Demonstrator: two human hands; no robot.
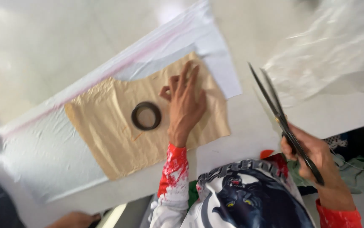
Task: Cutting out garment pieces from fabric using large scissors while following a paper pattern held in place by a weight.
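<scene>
Black long-bladed scissors (285, 126) in right hand (313, 154); crumpled tan paper pattern (106, 122) beneath left hand (186, 105).

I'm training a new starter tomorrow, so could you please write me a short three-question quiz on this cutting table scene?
1. True or false: the left hand lies flat on the brown paper pattern.
2. What does the right hand hold? A) dark scissors B) a ruler C) a pencil
3. Name the dark round thing beside the left hand.

Key: 1 true. 2 A, the scissors, blades slightly apart, lifted off the white fabric. 3 a ring-shaped weight, possibly a tape roll.
</scene>
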